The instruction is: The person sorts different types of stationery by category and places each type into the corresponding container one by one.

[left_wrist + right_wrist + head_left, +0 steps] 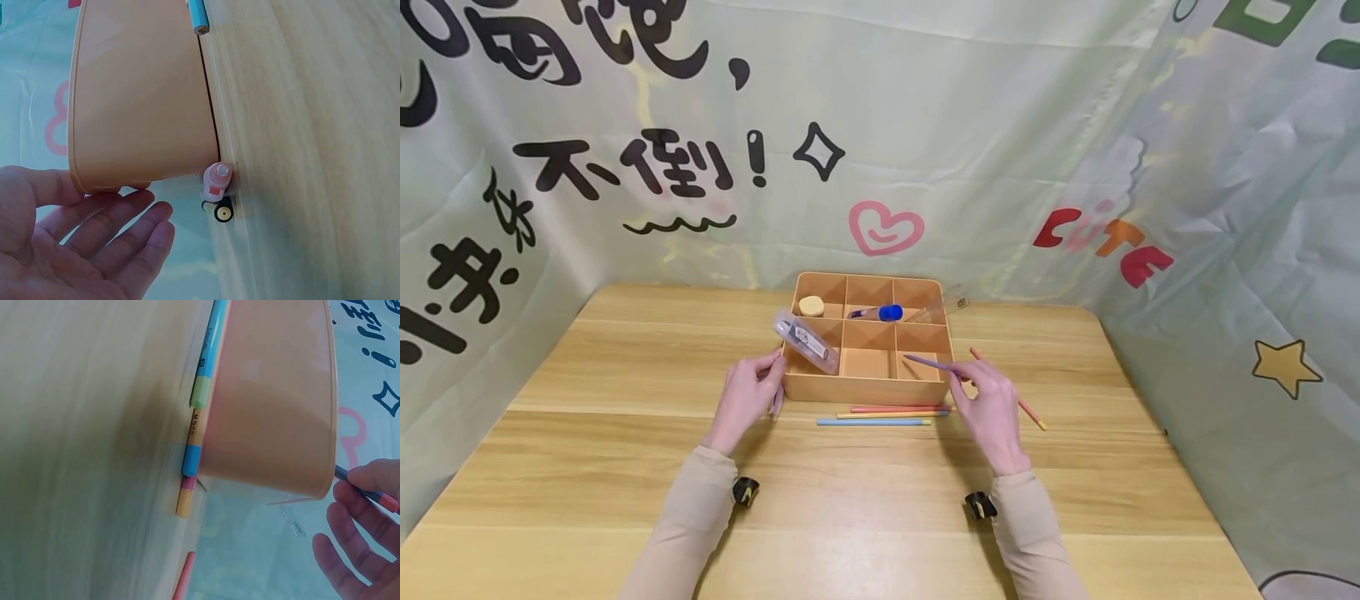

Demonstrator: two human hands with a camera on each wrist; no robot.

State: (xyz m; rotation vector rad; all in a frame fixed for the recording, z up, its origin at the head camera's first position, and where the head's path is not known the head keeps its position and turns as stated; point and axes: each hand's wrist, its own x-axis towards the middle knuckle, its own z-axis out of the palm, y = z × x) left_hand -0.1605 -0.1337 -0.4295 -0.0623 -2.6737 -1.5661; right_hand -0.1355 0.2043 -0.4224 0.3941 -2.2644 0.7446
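A peach organizer box [865, 389] with several compartments stands on the table. My left hand [748, 396] holds its left edge, thumb at the rim and fingers along the side in the left wrist view. My right hand [988, 408] pinches a slim purple pencil [928, 362], pointing left over the front right compartment; its red end [388, 501] shows in the right wrist view. A clear labelled container [807, 343] leans in the front left compartment. The back row has a beige rounded block [811, 306], a blue-capped tube [880, 313] and a clear ruler [940, 307].
Before the box lie a blue pencil [872, 422], a yellow pencil [887, 414] and a red pencil [898, 408]. Another red pencil [1032, 415] lies right of it. A pink-tipped item [217, 181] sits by the left side. A printed curtain [1000, 125] surrounds the wooden table [865, 517].
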